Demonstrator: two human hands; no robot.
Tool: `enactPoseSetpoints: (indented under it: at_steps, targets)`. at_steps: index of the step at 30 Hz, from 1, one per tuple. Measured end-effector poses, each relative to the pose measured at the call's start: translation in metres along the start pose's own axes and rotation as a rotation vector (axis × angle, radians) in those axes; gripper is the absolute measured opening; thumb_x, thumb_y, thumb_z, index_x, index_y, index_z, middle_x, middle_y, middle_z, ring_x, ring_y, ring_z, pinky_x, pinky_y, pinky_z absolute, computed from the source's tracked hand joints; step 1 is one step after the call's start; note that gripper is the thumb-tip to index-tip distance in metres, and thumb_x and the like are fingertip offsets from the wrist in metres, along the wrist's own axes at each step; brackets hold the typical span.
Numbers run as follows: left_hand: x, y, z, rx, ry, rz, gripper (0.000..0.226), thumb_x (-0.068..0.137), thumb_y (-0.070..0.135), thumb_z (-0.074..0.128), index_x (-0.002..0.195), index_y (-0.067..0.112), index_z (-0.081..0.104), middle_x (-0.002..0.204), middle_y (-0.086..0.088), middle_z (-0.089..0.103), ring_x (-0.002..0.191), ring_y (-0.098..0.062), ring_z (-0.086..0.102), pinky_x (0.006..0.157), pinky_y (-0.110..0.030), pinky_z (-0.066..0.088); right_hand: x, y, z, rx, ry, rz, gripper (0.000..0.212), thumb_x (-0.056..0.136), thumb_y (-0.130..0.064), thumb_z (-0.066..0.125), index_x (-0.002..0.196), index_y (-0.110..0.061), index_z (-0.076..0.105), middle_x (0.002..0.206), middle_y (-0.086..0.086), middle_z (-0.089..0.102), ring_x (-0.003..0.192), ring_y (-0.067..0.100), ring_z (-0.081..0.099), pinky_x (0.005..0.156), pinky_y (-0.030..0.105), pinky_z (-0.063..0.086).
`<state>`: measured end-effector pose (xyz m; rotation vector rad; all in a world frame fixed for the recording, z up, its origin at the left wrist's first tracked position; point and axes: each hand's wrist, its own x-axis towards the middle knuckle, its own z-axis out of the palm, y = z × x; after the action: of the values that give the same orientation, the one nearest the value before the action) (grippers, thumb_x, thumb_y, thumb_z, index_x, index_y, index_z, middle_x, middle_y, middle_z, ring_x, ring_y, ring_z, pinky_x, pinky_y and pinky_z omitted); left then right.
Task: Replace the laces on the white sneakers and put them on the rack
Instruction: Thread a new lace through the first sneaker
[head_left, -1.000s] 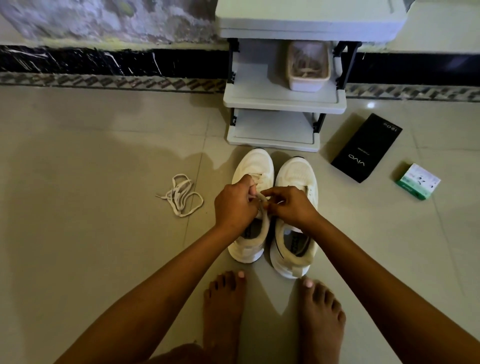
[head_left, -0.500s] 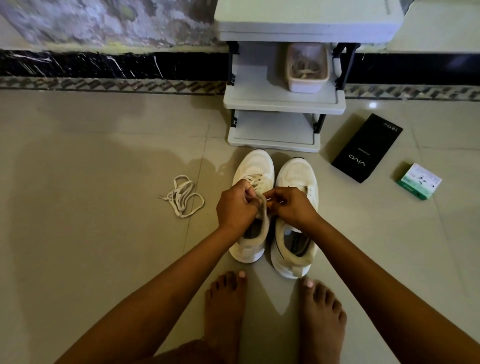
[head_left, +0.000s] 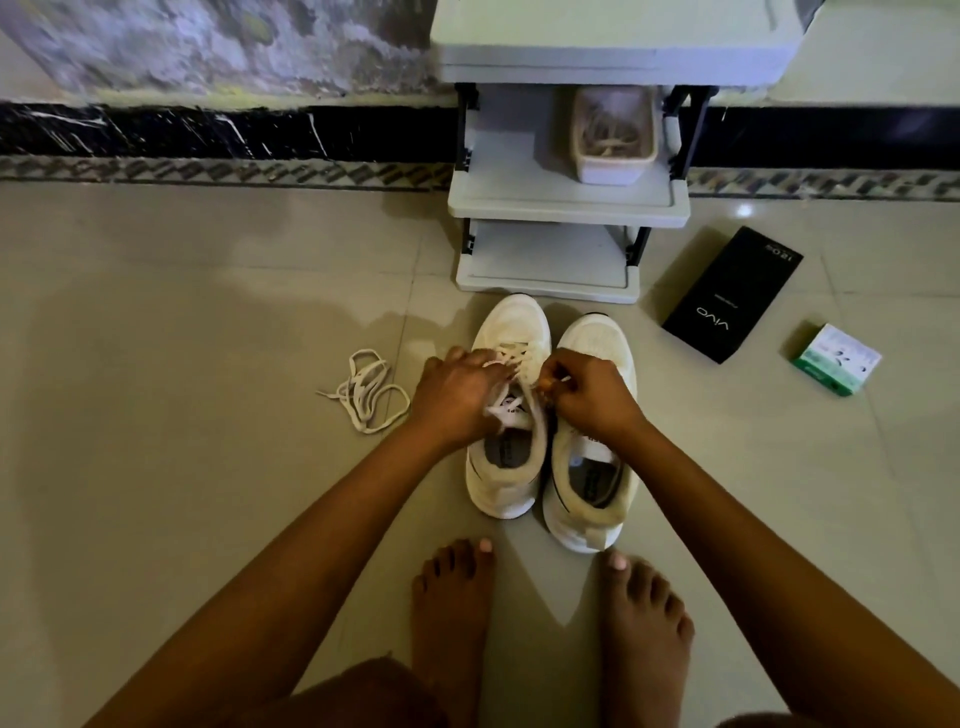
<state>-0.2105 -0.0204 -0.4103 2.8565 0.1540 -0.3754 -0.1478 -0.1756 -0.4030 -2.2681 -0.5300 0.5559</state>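
Both hands have spread apart over the left sneaker (head_left: 506, 415) since a moment ago: left hand (head_left: 457, 397) fingers and right hand (head_left: 592, 397) fingers each pinch its lace (head_left: 511, 358). The right sneaker (head_left: 592, 441) touches it, just before the rack (head_left: 566, 202); a spare lace (head_left: 366, 392) lies on open floor (head_left: 182, 364) leftward.

Left hand (head_left: 460, 397) covering the left sneaker's (head_left: 511, 415) lower lacing, right hand (head_left: 589, 395) hiding the right sneaker's (head_left: 592, 441) tongue, lace end between the fingertips too small to make out, rack (head_left: 566, 208) beyond the hands cut off by the top edge, basket (head_left: 613, 137) contents blurred.
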Motion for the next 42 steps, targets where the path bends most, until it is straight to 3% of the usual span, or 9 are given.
enactPoseSetpoints:
  at_steps: [7, 10, 13, 18, 22, 26, 30, 34, 42]
  targets:
    - [0.002, -0.017, 0.006, -0.032, -0.057, 0.048, 0.073, 0.075, 0.05, 0.069, 0.139, 0.032, 0.04, 0.141, 0.0, 0.046, 0.131, -0.021, 0.037, 0.101, -0.038, 0.027, -0.001, -0.031, -0.06, 1.102, -0.018, 0.001, 0.026, 0.099, -0.011, 0.035, 0.078, -0.017, 0.05, 0.069, -0.005, 0.063, 0.066, 0.012, 0.061, 0.066, 0.025, 0.053]
    - [0.003, -0.014, 0.005, 0.017, -0.056, 0.022, 0.072, 0.073, 0.052, 0.07, 0.138, 0.034, 0.042, 0.143, -0.001, 0.041, 0.13, -0.022, 0.035, 0.102, -0.039, 0.028, 0.004, -0.028, -0.037, 0.425, 0.03, 0.185, 0.017, 0.097, -0.014, 0.039, 0.088, -0.016, 0.052, 0.072, -0.003, 0.055, 0.062, 0.011, 0.049, 0.056, 0.021, 0.043]
    - [0.004, -0.01, 0.002, 0.14, 0.031, 0.028, 0.069, 0.07, 0.058, 0.068, 0.132, 0.037, 0.047, 0.141, -0.003, 0.035, 0.126, -0.024, 0.031, 0.099, -0.038, 0.027, 0.002, -0.008, -0.003, -0.188, -0.124, 0.172, 0.024, 0.097, -0.027, 0.047, 0.107, -0.008, 0.058, 0.097, 0.01, 0.062, 0.09, 0.024, 0.058, 0.075, 0.031, 0.044]
    - [0.011, -0.004, -0.001, 0.212, 0.046, 0.128, 0.063, 0.074, 0.053, 0.067, 0.129, 0.028, 0.052, 0.146, -0.002, 0.036, 0.133, -0.022, 0.031, 0.105, -0.037, 0.022, 0.0, -0.006, 0.001, -0.298, -0.106, 0.033, 0.024, 0.097, -0.02, 0.049, 0.106, -0.001, 0.059, 0.109, 0.019, 0.059, 0.098, 0.032, 0.055, 0.073, 0.028, 0.037]
    - [0.013, -0.006, -0.003, 0.06, -0.047, 0.098, 0.06, 0.075, 0.048, 0.07, 0.127, 0.022, 0.055, 0.13, -0.003, 0.056, 0.12, -0.022, 0.048, 0.106, -0.033, 0.028, -0.009, -0.026, -0.031, 0.506, -0.174, 0.06, 0.016, 0.099, -0.011, 0.041, 0.096, -0.005, 0.056, 0.107, 0.008, 0.062, 0.101, 0.022, 0.059, 0.092, 0.032, 0.044]
    - [0.011, -0.01, -0.006, -0.012, -0.13, 0.062, 0.067, 0.076, 0.049, 0.07, 0.134, 0.022, 0.049, 0.137, -0.002, 0.053, 0.123, -0.026, 0.046, 0.104, -0.037, 0.035, -0.011, -0.04, -0.07, 1.195, -0.228, -0.053, 0.025, 0.101, -0.012, 0.027, 0.084, -0.013, 0.046, 0.069, -0.001, 0.064, 0.061, 0.013, 0.06, 0.072, 0.031, 0.055]
    - [0.009, -0.011, -0.006, -0.084, -0.143, 0.025, 0.066, 0.078, 0.046, 0.07, 0.136, 0.024, 0.048, 0.138, -0.002, 0.052, 0.124, -0.025, 0.046, 0.101, -0.038, 0.04, -0.003, -0.034, -0.052, 0.541, -0.129, 0.19, 0.018, 0.1, -0.023, 0.038, 0.092, -0.015, 0.051, 0.07, -0.001, 0.052, 0.054, 0.009, 0.042, 0.057, 0.026, 0.041]
    - [0.008, -0.01, -0.003, -0.152, -0.101, -0.022, 0.059, 0.079, 0.048, 0.067, 0.132, 0.026, 0.052, 0.133, -0.002, 0.056, 0.119, -0.023, 0.052, 0.095, -0.04, 0.046, -0.005, -0.016, -0.013, -0.275, -0.255, 0.168, 0.033, 0.096, -0.037, 0.049, 0.107, -0.009, 0.063, 0.1, 0.009, 0.065, 0.087, 0.021, 0.058, 0.079, 0.031, 0.045]
    - [0.002, -0.007, 0.007, -0.377, -0.009, -0.073, 0.047, 0.083, 0.03, 0.068, 0.127, 0.02, 0.056, 0.123, -0.009, 0.062, 0.11, -0.026, 0.059, 0.089, -0.033, 0.047, 0.003, -0.006, -0.019, -0.28, -0.353, 0.055, 0.015, 0.087, -0.026, 0.063, 0.086, -0.014, 0.073, 0.082, 0.001, 0.063, 0.08, 0.015, 0.053, 0.071, 0.025, 0.042]
